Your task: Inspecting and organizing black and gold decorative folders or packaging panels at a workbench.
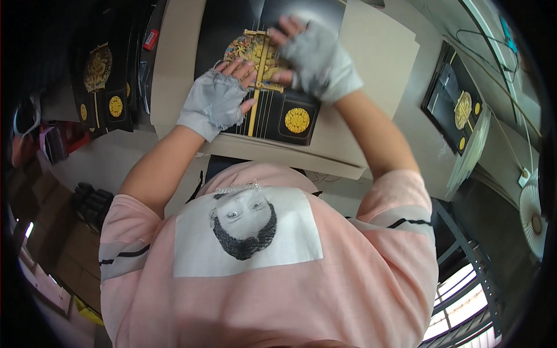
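A black panel [229, 124] with a gold ornate emblem [262, 61], a gold vertical bar and a round gold medallion [297, 120] lies on the table in front of me. My left hand [216, 100], in a grey fingerless glove, rests on it with fingers stretched over the emblem's lower left. Gloved the same way, my right hand [318, 61] is over the emblem's right side, slightly blurred. Its thumb and fingers are apart, and nothing shows between them. Whether the right fingertips touch the surface, I cannot tell.
Similar black and gold panels [107, 87] stand on the left, near a small red item [151, 39]. At the right lies a stack topped by another such panel [455, 98]. Pale boards [377, 69] lie under the work. A white fan [532, 217] is at the far right.
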Action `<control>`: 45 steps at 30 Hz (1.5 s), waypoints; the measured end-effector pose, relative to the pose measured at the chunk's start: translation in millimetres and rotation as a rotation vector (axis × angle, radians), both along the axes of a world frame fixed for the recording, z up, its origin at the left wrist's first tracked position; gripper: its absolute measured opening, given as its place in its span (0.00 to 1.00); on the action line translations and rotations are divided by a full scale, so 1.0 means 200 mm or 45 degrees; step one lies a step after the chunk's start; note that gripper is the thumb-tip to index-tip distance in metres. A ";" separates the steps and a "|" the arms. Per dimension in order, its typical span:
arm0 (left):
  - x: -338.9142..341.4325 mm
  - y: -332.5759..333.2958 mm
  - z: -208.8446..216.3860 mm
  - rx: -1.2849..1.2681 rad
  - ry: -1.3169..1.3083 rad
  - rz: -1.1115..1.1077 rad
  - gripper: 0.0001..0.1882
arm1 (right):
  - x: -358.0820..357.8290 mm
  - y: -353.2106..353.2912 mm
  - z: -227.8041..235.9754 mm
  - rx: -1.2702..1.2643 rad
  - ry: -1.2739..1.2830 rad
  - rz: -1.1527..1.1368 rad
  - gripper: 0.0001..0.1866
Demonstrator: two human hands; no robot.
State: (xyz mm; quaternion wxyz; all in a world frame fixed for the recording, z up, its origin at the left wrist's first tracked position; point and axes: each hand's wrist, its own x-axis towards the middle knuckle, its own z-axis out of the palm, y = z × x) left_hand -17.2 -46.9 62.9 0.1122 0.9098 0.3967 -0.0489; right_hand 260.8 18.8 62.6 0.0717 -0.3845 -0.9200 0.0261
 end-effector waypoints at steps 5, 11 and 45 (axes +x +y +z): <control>-0.02 -0.02 -0.05 0.115 -0.065 -0.025 0.33 | -0.11 -0.76 0.01 -0.471 0.002 0.066 0.52; 0.00 -0.03 -0.04 0.165 -0.088 -0.019 0.33 | -0.11 -1.22 0.05 -0.540 0.363 -0.127 0.41; -1.38 -0.05 0.39 0.612 0.396 0.678 0.39 | -0.16 -0.44 -0.05 -0.212 0.449 -0.932 0.39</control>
